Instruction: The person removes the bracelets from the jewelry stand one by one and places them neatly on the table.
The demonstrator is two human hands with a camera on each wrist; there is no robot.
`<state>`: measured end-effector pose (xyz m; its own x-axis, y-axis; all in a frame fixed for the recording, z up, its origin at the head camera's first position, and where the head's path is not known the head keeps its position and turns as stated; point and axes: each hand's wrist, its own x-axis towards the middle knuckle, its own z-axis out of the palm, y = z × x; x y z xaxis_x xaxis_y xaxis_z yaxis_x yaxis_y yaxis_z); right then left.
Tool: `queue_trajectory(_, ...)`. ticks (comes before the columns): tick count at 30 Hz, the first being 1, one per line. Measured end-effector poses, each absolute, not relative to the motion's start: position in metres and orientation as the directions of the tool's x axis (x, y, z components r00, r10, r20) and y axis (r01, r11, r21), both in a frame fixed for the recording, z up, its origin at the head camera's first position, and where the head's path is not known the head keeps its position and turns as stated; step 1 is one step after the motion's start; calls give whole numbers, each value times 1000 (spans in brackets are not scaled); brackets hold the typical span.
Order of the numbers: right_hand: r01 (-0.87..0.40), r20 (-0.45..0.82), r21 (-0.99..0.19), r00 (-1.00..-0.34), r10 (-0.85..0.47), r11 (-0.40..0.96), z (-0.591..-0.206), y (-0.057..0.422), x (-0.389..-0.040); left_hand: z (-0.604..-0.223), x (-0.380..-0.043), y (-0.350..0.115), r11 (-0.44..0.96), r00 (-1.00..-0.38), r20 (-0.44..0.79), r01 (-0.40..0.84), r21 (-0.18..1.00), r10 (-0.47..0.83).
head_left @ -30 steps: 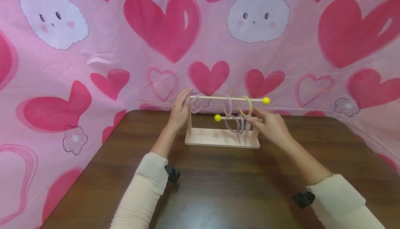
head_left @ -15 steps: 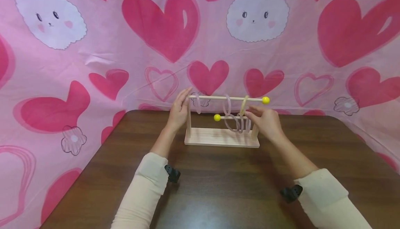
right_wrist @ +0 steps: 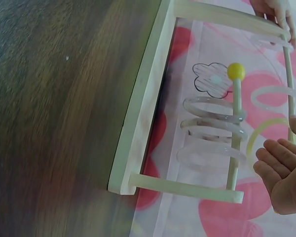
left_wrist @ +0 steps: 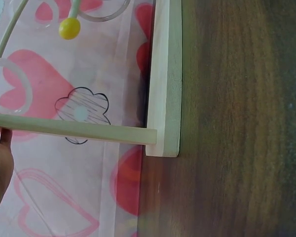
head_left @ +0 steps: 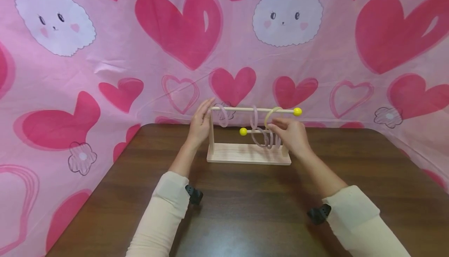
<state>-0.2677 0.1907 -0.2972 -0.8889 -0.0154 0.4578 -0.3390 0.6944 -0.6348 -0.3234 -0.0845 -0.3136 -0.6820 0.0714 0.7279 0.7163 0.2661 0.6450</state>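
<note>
A pale wooden bangle stand (head_left: 228, 155) carries two rods tipped with yellow balls. My right hand (head_left: 291, 134) is at the upper rod, its fingertips against a yellow bangle (head_left: 267, 119) that hangs tilted there. In the right wrist view its thumb and fingers are apart, with the yellow bangle (right_wrist: 261, 126) beside them. My left hand (head_left: 200, 126) rests on the top of the stand's left post (head_left: 211, 136), fingers pointing up along it. A pale pink bangle (head_left: 225, 120) and a lavender bangle (head_left: 251, 118) hang further left on the upper rod.
Several greyish translucent bangles (right_wrist: 212, 118) hang on the lower rod, whose yellow ball (head_left: 243, 131) points left. The stand stands on a dark wooden table (head_left: 242, 210), in front of a pink cloth (head_left: 175, 93) with hearts and rabbits.
My right hand has moved left along the upper rod, and the yellow bangle has shifted slightly left and turned with it. The pale pink bangle has swung. My left hand has stayed at the post.
</note>
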Motion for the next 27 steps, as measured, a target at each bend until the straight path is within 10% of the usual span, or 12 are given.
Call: queue_trajectory(27, -388, 631, -614, -765, 132, 688, -308, 180, -267, -290, -292, -80, 245, -696, 715, 707, 663, 73)
